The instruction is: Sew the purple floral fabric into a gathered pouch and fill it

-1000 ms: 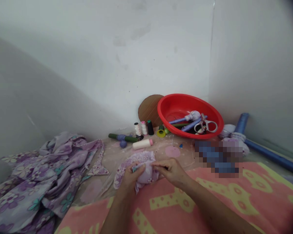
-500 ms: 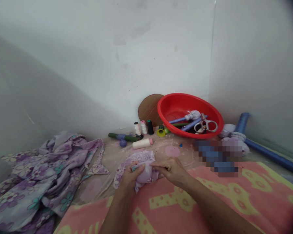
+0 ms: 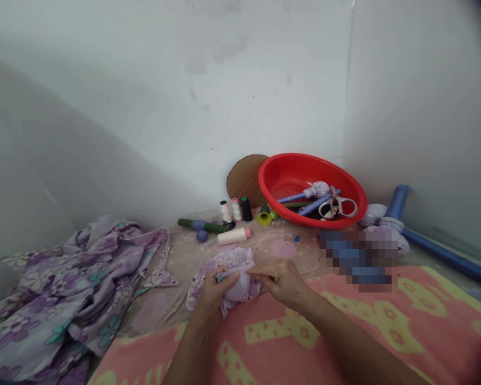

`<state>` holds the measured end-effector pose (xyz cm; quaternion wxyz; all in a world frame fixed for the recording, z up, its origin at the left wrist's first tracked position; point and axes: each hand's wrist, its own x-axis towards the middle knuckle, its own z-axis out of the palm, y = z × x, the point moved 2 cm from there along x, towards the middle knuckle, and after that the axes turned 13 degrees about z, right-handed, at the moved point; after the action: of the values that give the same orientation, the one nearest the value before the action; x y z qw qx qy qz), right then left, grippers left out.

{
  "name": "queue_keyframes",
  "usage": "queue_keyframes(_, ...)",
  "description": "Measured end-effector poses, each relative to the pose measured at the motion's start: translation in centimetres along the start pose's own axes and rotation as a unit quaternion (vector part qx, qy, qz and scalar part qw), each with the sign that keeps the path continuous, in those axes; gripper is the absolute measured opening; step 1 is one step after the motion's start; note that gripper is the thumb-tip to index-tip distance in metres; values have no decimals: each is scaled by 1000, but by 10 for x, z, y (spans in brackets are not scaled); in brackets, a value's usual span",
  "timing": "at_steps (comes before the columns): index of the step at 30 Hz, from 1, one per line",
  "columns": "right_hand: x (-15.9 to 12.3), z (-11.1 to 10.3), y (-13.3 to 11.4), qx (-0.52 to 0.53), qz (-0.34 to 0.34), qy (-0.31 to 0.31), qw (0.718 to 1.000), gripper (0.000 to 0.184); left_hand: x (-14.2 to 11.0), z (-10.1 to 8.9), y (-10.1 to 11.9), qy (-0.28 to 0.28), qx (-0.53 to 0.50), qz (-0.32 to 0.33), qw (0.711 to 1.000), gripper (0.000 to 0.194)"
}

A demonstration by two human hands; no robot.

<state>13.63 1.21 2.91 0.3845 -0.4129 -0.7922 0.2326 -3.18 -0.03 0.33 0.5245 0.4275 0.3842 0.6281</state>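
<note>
A lilac floral cloth [image 3: 240, 289] is bunched between my hands, low in the middle of the head view. My left hand [image 3: 217, 289] is closed on its left side, thumb on top. My right hand [image 3: 282, 278] pinches at the cloth's upper right edge with thumb and forefinger; whether a needle or thread is between those fingertips is too small to make out. Behind the held part, a flat flap of the floral fabric [image 3: 228, 259] lies on the table cover. Just beyond it rests a cream thread spool [image 3: 232, 236] with a pink end, on its side.
Floral fabric [image 3: 64, 299] is heaped at the left. Several thread spools [image 3: 235, 209] stand by the wall, near a green rod [image 3: 202, 226]. A red basin [image 3: 312, 160] at the back right holds scissors [image 3: 337, 207] and wrapped sticks. A pink-and-yellow cloth [image 3: 272, 353] covers the front.
</note>
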Motion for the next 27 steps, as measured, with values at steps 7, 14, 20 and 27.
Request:
queue_keyframes(7,-1,3,-3,-19,4,18,1000,24,-3,8,7,11,5,-9,1000,21)
queue_keyframes(14,2,5,7,73,50,-15,996,20,-4,9,5,6,-16,-8,1000,21)
queue_keyframes(20,6,7,10,205,97,-60,972,17,-5,6,3,-10,-22,2,1000,17)
queue_keyframes(27,7,10,13,319,152,-105,930,14,-4,8,4,-4,-19,-13,1000,19)
